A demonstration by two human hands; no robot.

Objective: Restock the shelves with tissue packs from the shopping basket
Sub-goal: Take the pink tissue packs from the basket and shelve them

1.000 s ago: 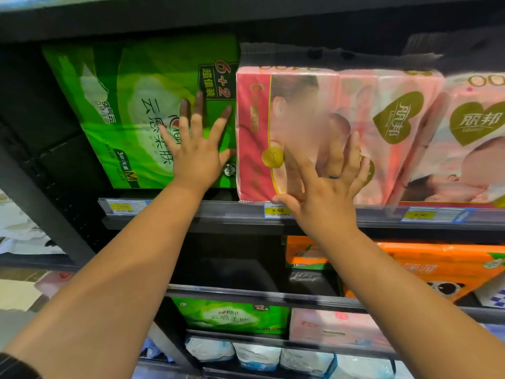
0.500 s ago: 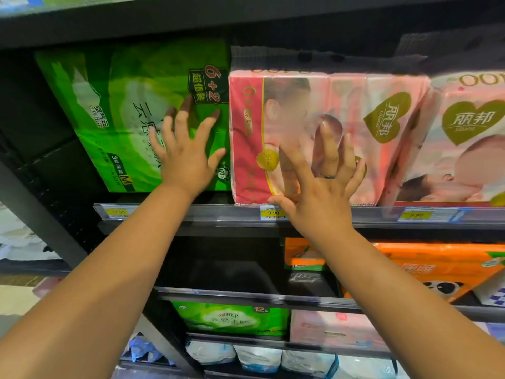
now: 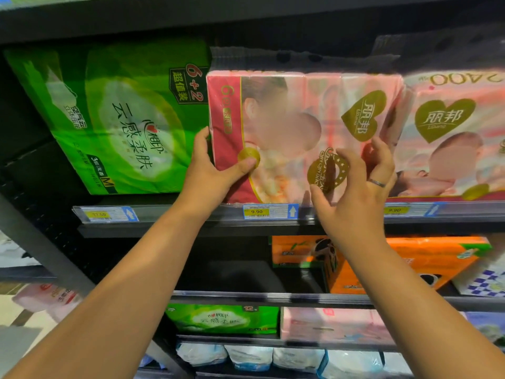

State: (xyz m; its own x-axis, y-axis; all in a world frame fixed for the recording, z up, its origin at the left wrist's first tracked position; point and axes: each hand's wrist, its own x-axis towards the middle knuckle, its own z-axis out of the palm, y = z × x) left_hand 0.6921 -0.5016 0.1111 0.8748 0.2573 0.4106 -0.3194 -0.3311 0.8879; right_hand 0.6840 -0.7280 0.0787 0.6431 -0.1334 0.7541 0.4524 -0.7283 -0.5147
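Head view: left hand (image 3: pixel 216 170) clamps the pink tissue pack's (image 3: pixel 303 132) left edge, thumb in front; right hand (image 3: pixel 355 184) half-open, fingertips on its face, likely squaring it. Pack stands on the shelf (image 3: pixel 191 227), beside the green pack (image 3: pixel 123 119).

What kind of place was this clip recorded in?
Most likely a supermarket or shop aisle: dark shelves on several levels, yellow price tags clipped to their front edges, and packaged tissue goods such as the pink pack and green pack stocked in rows.
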